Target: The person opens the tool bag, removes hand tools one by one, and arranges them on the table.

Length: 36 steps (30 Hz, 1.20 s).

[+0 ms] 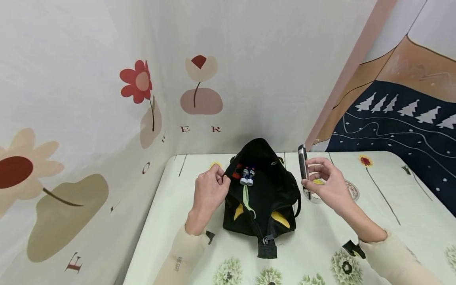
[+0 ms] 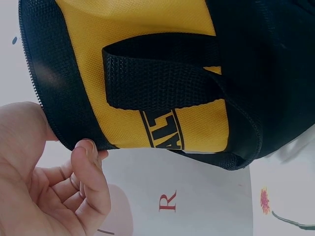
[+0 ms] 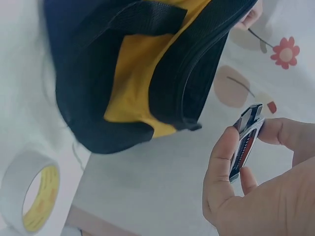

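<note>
A black and yellow zippered tool bag (image 1: pixel 261 198) stands open on the table. My left hand (image 1: pixel 212 186) pinches the left edge of its mouth; in the left wrist view, thumb and fingers meet at the zipper edge (image 2: pixel 64 140). Inside lie two small blue tubes with white ends (image 1: pixel 247 176), a red item (image 1: pixel 237 171) and a thin pale green item (image 1: pixel 246 198). To the right of the bag, my right hand (image 1: pixel 329 184) holds up a slim black and silver utility knife (image 1: pixel 304 168) between thumb and fingers, with red showing along its side (image 3: pixel 244 147).
A roll of tape (image 3: pixel 12 191) with a yellow core lies right of the bag, partly behind my right hand in the head view. Another round item (image 1: pixel 352 190) sits beside it. Printed cloth walls (image 1: pixel 249 79) rise behind and left of the table (image 1: pixel 167 206).
</note>
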Tool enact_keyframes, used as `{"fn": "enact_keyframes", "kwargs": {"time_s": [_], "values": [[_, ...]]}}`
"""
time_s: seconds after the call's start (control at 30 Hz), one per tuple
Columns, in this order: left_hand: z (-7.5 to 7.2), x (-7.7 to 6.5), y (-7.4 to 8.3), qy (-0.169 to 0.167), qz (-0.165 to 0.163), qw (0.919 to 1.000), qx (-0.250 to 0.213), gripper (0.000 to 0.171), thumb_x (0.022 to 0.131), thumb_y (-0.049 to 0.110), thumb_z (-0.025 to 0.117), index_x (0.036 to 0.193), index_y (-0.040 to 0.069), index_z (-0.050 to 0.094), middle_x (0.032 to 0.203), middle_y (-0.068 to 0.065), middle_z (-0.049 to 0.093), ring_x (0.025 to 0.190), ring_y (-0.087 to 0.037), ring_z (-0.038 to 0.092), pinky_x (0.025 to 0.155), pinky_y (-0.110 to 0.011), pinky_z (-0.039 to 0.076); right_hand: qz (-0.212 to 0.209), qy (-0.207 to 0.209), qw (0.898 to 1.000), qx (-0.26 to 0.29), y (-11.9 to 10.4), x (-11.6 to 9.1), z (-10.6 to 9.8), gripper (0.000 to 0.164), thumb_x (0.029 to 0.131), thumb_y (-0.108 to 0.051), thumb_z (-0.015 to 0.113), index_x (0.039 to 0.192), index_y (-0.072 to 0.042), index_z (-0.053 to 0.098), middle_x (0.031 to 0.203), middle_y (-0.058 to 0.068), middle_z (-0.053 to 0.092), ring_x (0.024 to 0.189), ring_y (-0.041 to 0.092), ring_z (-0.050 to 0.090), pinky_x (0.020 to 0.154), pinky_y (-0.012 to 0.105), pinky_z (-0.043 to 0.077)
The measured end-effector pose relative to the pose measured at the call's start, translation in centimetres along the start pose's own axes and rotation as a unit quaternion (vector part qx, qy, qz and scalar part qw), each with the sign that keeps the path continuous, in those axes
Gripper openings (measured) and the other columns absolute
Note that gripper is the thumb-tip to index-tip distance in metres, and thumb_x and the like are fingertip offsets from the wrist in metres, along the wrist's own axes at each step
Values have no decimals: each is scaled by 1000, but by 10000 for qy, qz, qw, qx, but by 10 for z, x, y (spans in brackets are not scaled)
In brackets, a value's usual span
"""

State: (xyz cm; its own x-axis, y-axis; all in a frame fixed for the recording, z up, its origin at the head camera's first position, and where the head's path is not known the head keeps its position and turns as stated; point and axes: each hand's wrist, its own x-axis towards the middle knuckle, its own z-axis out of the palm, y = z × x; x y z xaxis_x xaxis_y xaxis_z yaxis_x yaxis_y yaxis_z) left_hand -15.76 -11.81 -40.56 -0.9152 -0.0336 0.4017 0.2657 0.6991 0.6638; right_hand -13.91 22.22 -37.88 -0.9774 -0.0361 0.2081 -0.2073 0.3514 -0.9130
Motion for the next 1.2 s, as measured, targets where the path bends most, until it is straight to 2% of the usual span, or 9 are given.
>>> {"fn": "enact_keyframes", "kwargs": {"time_s": [0.13, 0.27, 0.6, 0.8, 1.2], "values": [[0, 0, -1, 8, -1, 10000, 5, 7, 95, 5, 71, 89, 6, 69, 67, 1, 61, 62, -16, 59, 66, -38, 55, 93, 106, 9997, -195, 6, -1, -10, 56, 93, 6, 81, 144, -1, 58, 109, -2, 69, 87, 4, 66, 66, 25, 59], [0, 0, -1, 12, 11, 10000, -7, 7, 96, 5, 71, 89, 6, 68, 67, 2, 61, 61, -16, 58, 65, -37, 54, 136, 214, 9986, -453, 12, -4, -20, 58, 93, 6, 82, 145, 0, 58, 110, -5, 68, 87, 2, 66, 66, 24, 56], [1, 0, -1, 11, 25, 10000, -13, 7, 96, 5, 71, 89, 7, 68, 66, 2, 60, 61, -16, 59, 66, -38, 54, 401, 614, 9939, -819, 31, -11, -49, 57, 94, 6, 80, 145, 1, 54, 109, -13, 63, 88, -2, 64, 66, 24, 58], [0, 0, 0, 38, 39, 10000, 3, 8, 95, 5, 71, 88, 7, 68, 66, 2, 60, 62, -16, 59, 66, -38, 54, 549, 777, 9908, -963, 47, -13, -64, 53, 95, 1, 81, 142, -2, 56, 107, -16, 61, 89, -1, 62, 65, 24, 58], [1, 0, -2, 33, 61, 10000, -50, 9, 94, 4, 70, 87, 9, 67, 67, 3, 61, 62, -15, 58, 66, -38, 54, 852, 1012, 9840, -1197, 71, -23, -85, 52, 99, -4, 81, 144, 0, 56, 104, -24, 58, 86, -6, 59, 63, 22, 58]]}}
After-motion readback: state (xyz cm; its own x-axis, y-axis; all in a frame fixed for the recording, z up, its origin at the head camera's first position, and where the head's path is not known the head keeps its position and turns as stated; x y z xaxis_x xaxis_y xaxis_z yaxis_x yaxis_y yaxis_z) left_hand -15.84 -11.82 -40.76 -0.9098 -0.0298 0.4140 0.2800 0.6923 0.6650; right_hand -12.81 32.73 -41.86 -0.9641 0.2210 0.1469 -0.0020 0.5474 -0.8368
